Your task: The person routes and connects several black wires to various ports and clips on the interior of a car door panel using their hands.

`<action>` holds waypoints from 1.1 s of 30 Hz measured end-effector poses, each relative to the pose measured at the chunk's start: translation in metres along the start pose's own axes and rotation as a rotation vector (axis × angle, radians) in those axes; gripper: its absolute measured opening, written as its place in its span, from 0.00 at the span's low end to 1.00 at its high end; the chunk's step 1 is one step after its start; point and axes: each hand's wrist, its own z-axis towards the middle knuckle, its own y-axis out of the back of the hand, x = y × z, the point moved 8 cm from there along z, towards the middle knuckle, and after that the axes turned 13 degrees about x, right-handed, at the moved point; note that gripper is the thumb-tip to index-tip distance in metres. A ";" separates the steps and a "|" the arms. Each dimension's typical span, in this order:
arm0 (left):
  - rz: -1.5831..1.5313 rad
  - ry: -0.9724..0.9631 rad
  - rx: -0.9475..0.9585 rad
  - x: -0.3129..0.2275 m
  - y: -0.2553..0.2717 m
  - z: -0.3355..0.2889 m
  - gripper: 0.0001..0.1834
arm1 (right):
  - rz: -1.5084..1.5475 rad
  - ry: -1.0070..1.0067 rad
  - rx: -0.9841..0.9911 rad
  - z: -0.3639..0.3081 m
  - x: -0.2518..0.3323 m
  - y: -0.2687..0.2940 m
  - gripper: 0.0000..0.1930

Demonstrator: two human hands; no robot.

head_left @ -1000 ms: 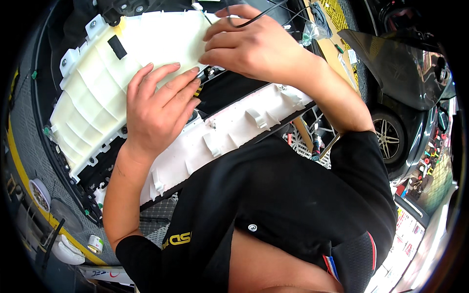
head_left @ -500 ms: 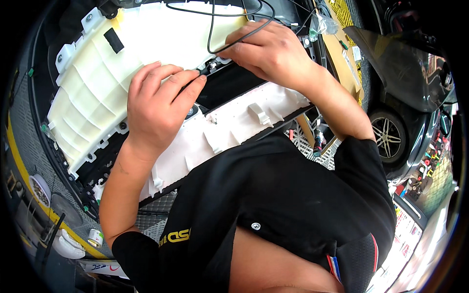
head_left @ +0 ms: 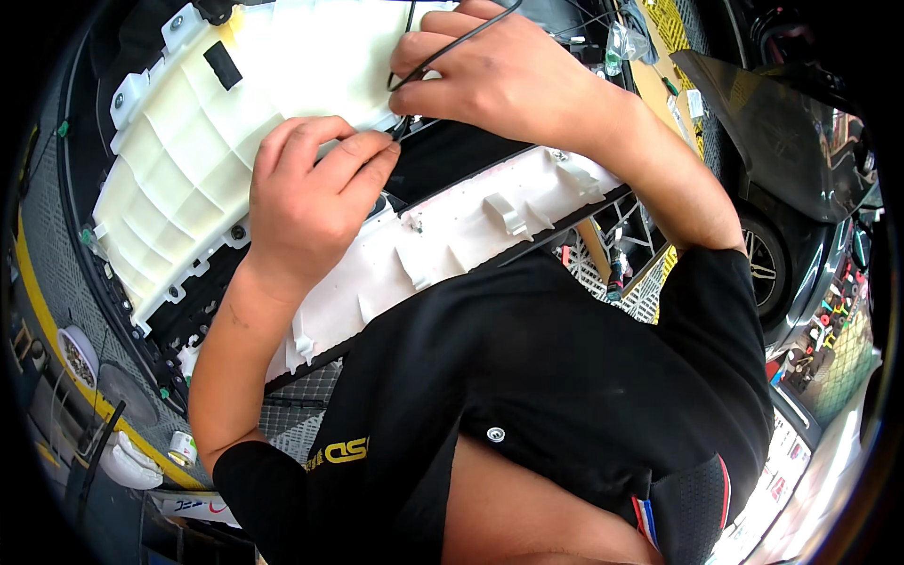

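My left hand point(head_left: 315, 202) is closed over the lower edge of a large cream-white plastic panel point(head_left: 193, 179). Its thumb and index finger pinch a thin black cable point(head_left: 456, 43) by the dark gap under the panel. Farther up and to the right, my right hand point(head_left: 494, 71) has its fingertips closed on a loop of the same cable, which also runs across the back of its fingers. Below both hands lies a long whitish trim strip point(head_left: 457, 221) with raised clips. The cable's end is hidden at my left fingertips.
A car wheel point(head_left: 761, 259) and a dark car body stand at the right. Brown cardboard point(head_left: 650, 89) and a clear plastic bag point(head_left: 626, 42) lie beyond my right arm. At the lower left are a bowl of small parts point(head_left: 77, 358) and a can point(head_left: 183, 447).
My right hand has moved up and left, drawing the cable loop with it. My left hand stays nearly in place, and the cable now runs down to its fingertips.
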 end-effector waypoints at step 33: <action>-0.105 0.196 -0.013 0.019 -0.012 0.018 0.10 | 0.192 -0.155 -0.151 -0.027 0.003 -0.013 0.10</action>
